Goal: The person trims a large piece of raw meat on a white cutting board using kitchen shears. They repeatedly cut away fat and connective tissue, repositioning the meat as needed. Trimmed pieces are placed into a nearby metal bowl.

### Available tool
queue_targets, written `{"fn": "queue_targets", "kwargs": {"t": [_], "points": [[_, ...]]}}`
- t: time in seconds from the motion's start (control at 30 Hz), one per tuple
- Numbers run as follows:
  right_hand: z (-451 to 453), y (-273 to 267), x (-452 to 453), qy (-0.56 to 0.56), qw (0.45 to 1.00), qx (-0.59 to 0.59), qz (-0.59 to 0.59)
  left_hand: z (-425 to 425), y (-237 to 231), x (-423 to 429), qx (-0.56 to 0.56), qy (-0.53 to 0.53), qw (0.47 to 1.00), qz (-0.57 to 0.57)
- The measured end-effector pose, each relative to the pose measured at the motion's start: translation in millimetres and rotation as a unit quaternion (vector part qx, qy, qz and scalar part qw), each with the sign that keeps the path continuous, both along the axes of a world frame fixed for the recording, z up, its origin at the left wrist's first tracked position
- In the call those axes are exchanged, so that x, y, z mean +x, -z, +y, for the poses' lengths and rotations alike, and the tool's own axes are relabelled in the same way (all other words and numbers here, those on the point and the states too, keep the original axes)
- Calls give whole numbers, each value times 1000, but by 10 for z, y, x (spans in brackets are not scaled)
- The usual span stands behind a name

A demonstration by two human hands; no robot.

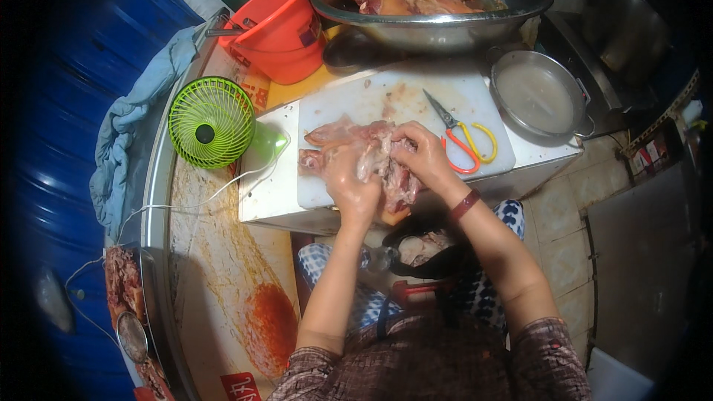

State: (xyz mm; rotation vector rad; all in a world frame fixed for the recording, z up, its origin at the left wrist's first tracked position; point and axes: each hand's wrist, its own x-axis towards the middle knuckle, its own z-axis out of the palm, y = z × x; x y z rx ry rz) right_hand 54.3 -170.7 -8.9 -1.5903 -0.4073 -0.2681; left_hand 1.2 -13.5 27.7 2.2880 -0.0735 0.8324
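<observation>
A large piece of meat (384,147) with pale fat and reddish flesh lies on a white cutting board (334,103), its near end hanging over the front edge. My left hand (352,184) grips its left side, with the fingers partly hidden under the thumb and flesh. From the right, my right hand (421,156) pinches the torn upper part of the same piece. To the right of that hand, scissors (458,132) with one red and one yellow handle rest on the board, blades slightly apart.
Behind the board stand a steel basin (445,25) of meat pieces and a red bucket (273,39). A pot of cloudy liquid (537,92) sits at the right. At the left is a green fan (211,122) with a white cord. A black bag (426,253) with scraps lies below, between the knees.
</observation>
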Motion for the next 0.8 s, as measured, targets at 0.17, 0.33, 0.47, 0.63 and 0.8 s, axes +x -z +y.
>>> {"fn": "queue_targets", "kwargs": {"t": [0.17, 0.33, 0.47, 0.63, 0.8], "points": [[-33, -36, 4, -7, 999, -31, 22, 2, -50, 3, -25, 32, 999, 6], [-2, -80, 13, 10, 999, -29, 18, 20, -44, 8, -13, 26, 1000, 9], [44, -80, -3, 41, 999, -22, 5, 32, -15, 11, -8, 33, 999, 5], [14, -63, 0, 8, 1000, -2, 4, 75, -32, 40, -50, 55, 997, 1], [-43, -55, 28, -29, 999, -19, -30, 115, -68, 26, -67, 57, 995, 44]]}}
